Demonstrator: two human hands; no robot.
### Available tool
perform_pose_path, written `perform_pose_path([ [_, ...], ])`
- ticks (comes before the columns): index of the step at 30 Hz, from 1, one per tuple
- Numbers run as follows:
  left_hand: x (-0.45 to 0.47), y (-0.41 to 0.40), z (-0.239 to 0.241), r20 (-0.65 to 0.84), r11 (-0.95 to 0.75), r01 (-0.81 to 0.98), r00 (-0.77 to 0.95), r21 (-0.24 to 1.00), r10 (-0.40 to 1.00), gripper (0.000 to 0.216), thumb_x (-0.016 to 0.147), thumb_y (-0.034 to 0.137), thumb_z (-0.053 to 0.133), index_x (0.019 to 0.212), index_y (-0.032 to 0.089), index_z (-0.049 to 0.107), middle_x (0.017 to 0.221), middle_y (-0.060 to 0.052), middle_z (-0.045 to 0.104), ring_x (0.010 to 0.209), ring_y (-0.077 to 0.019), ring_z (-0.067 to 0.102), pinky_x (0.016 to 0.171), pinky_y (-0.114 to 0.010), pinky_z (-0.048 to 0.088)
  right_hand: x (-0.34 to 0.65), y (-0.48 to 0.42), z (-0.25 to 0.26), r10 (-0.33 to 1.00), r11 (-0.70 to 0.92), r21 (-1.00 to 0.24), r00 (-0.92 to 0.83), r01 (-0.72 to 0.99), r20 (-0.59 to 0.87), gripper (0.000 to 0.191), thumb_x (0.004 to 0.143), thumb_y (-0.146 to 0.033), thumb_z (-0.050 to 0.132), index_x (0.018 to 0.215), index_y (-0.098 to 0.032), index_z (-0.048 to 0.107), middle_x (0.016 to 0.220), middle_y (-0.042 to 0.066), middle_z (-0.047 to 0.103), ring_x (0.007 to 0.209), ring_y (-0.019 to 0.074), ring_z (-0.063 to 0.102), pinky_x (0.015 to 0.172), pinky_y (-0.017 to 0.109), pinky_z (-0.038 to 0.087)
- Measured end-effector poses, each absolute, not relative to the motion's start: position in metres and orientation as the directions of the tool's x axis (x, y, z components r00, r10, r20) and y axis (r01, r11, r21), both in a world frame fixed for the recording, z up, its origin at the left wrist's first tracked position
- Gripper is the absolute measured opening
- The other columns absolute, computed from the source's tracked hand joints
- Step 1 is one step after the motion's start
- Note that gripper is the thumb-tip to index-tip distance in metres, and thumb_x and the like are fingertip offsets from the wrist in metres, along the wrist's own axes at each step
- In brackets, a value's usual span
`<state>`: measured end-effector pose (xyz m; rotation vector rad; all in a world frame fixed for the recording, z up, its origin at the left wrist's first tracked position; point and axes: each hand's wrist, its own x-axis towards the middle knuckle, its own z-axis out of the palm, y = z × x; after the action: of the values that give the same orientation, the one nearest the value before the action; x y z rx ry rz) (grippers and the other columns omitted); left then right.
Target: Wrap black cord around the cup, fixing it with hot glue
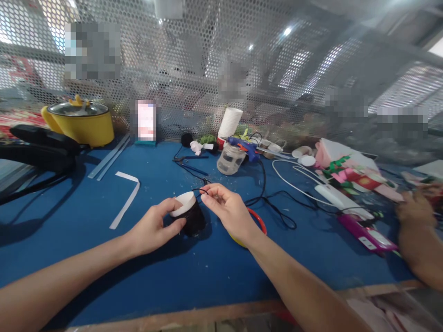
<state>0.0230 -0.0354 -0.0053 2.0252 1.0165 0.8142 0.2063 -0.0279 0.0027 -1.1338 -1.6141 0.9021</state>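
Observation:
A small cup wrapped in black yarn (192, 216), white at its top face, lies tilted on the blue table (69, 221). My left hand (155, 228) grips the cup from the left, fingers curled round it. My right hand (230, 210) pinches a thin black strand (202, 189) at the cup's upper right edge. Under my right wrist a red and yellow ring-shaped object (259, 222) shows in part.
A yellow pot (81, 122) stands at the back left. A blue glue gun (244, 147), a glass jar (230, 159), a white roll (230, 122), cables and paper scraps sit behind. Another person's hand (415, 216) works at the right. A white paper strip (126, 198) lies left.

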Motion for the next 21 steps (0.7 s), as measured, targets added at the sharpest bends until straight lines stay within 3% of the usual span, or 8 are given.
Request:
perform_pose_path([
  [14, 0.0197, -0.0332, -0.0081, 0.239, -0.480, 0.352, 0.548, 0.803, 0.801, 0.012, 0.078, 0.024, 0.044, 0.079, 0.014, 0.050, 0.085, -0.006, 0.055, 0.087, -0.0191, 0.050, 0.077, -0.030, 0.040, 0.2038, -0.0188, -0.0014, 0.973, 0.230, -0.932, -0.067, 0.280, 0.220, 0.012, 0.073, -0.028, 0.054, 0.073, -0.016, 0.055, 0.086, 0.005, 0.059, 0.072, 0.0133, 0.055, 0.062, 0.026, 0.043],
  [21, 0.0205, -0.0337, -0.0079, 0.262, -0.483, 0.295, 0.557, 0.824, 0.788, 0.009, 0.079, 0.022, 0.045, 0.075, 0.014, 0.049, 0.086, -0.007, 0.055, 0.089, -0.0193, 0.049, 0.078, -0.029, 0.040, 0.2031, -0.0194, -0.0029, 0.980, 0.200, -0.934, -0.080, 0.298, 0.184, 0.015, 0.073, -0.029, 0.054, 0.076, -0.015, 0.057, 0.081, 0.005, 0.059, 0.076, 0.0147, 0.054, 0.070, 0.029, 0.043],
])
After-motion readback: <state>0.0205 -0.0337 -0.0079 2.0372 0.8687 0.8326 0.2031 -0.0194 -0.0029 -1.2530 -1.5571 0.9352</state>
